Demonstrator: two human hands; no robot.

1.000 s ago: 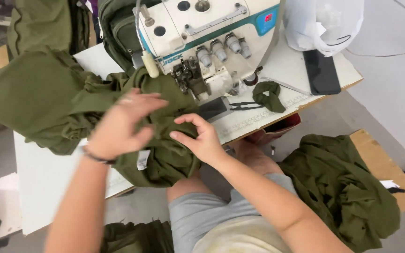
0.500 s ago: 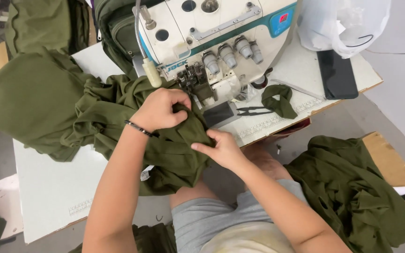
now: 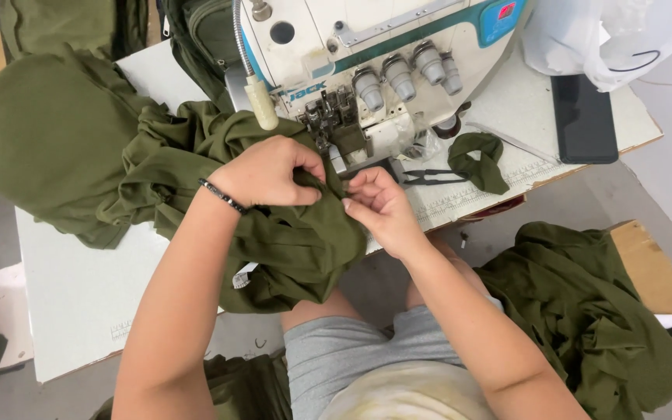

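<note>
Both hands have come closer to the sewing machine (image 3: 367, 70) since the earlier frame. The left hand (image 3: 270, 173) and right hand (image 3: 379, 208) pinch the green cloth (image 3: 289, 241) with fingers closed on its edge, just before the needle on the white table (image 3: 79, 288).

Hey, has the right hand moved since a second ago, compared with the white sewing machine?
Yes. The right hand has moved up toward the white sewing machine, now pinching the olive green fabric just below its presser foot.
</note>
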